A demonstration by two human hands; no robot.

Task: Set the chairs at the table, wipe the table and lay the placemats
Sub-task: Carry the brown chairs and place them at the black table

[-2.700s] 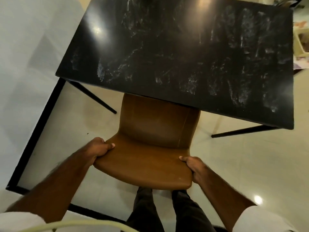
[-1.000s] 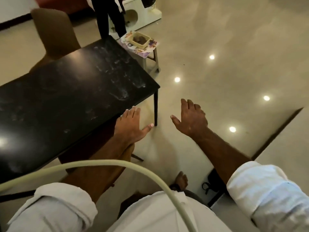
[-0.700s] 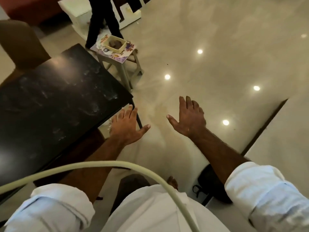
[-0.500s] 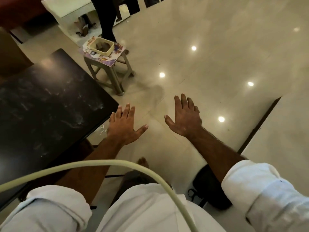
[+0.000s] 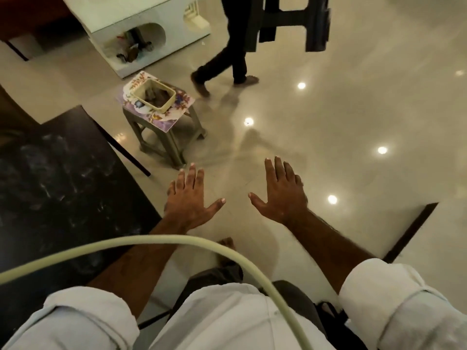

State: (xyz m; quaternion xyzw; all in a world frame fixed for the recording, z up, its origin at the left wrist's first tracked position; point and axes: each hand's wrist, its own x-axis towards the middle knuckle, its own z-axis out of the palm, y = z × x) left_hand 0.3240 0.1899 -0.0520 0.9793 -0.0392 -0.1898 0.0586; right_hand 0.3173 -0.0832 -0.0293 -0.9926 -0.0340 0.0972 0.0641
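Note:
The black marble-look table (image 5: 63, 188) fills the left side, smeared with pale streaks. My left hand (image 5: 190, 200) hovers with fingers spread just past the table's right edge, holding nothing. My right hand (image 5: 281, 195) is spread flat beside it over the bare floor, also empty. Beyond the table's far corner a small grey stool (image 5: 164, 137) carries floral placemats (image 5: 161, 120) with a cream tub (image 5: 154, 96) on top; something dark lies in the tub. A brown chair (image 5: 10, 114) shows at the far left edge behind the table.
A person in dark trousers (image 5: 235, 59) walks across the glossy tiled floor at the back, carrying a dark chair (image 5: 298, 18). A white low cabinet (image 5: 136, 26) stands at the back left. A pale cable (image 5: 177, 242) loops in front of my chest.
I let go of the brown chair pushed under the table and turned right. Both hands now hang empty and spread, and the stool with the placemats has come closer into view.

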